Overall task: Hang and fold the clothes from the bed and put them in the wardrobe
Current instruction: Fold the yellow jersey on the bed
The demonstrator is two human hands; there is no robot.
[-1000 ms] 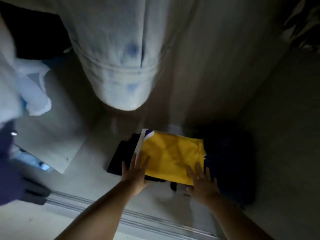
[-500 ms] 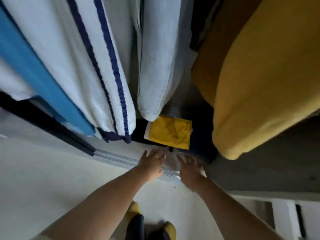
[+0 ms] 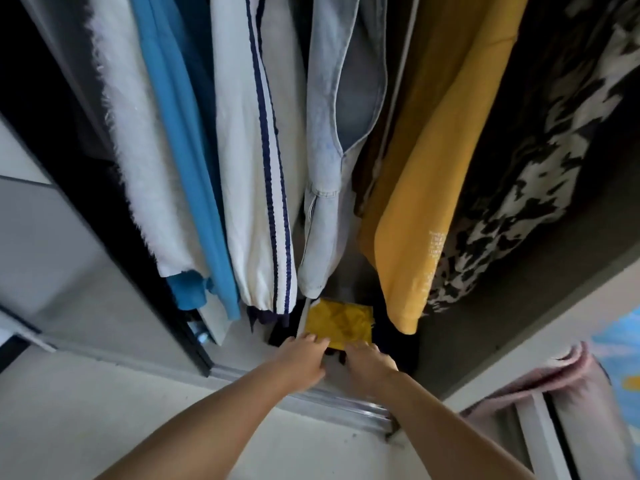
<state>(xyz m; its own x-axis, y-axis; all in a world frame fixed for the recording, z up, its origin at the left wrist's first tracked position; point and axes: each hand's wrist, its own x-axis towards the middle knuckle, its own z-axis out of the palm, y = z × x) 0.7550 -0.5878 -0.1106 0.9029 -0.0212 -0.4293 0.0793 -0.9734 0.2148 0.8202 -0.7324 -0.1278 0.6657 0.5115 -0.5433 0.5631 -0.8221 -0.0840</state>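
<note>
Both hands had drawn back from the folded yellow shirt (image 3: pixel 339 322) on the wardrobe floor (image 3: pixel 360 275). Left hand (image 3: pixel 301 358) and right hand (image 3: pixel 369 363) hovered relaxed, holding nothing; stowing looked done, so fetching another garment probably came next.

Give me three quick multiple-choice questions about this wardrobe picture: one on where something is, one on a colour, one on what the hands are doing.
1. Where does the folded yellow garment lie?
A. on a hanger
B. on the wardrobe floor, atop dark folded clothes
C. on the room floor outside

2. What colour are the stripes on the white hanging garment?
A. red
B. green
C. navy

3. What are the left hand and right hand doing?
A. reaching, fingers extended, at the yellow garment's near edge
B. gripping a hanger
C. resting at the person's sides

Answers: 1 B, it lies low beneath the hanging clothes; 2 C, two dark blue lines run down it; 3 A, both hands' fingertips meet its edge.
</note>
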